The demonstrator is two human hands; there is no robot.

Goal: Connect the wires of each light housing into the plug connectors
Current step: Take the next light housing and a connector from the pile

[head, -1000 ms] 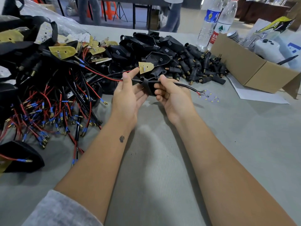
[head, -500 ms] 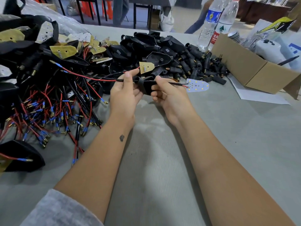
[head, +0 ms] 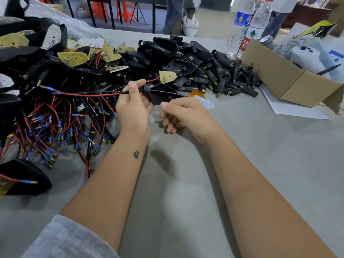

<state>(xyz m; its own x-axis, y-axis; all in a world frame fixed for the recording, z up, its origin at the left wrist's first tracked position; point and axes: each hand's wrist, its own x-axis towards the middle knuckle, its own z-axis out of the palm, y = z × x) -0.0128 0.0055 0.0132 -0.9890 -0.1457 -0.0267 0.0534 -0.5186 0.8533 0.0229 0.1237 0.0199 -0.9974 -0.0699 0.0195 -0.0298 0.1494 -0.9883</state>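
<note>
My left hand (head: 133, 107) pinches a red and a black wire (head: 87, 94) where they enter a black light housing (head: 162, 94), held above the table at centre. My right hand (head: 184, 114) grips the housing's lower edge with curled fingers. A white LED board (head: 206, 103) pokes out behind my right hand. A heap of black plug connectors (head: 229, 77) with brass tips lies behind and to the right of my hands. Wired housings (head: 55, 101) with red and black leads are piled at the left.
An open cardboard box (head: 275, 79) stands at the right on a white sheet of paper (head: 297, 112). Two plastic water bottles (head: 247, 25) stand behind the connector heap. People and orange stools are visible past the far table edge. Grey table cloth (head: 186, 183) lies under my forearms.
The LED board has been drawn in from the right toward the housing, the wires pulling out to the left. My right hand moved from the wire to the housing's lower edge.
</note>
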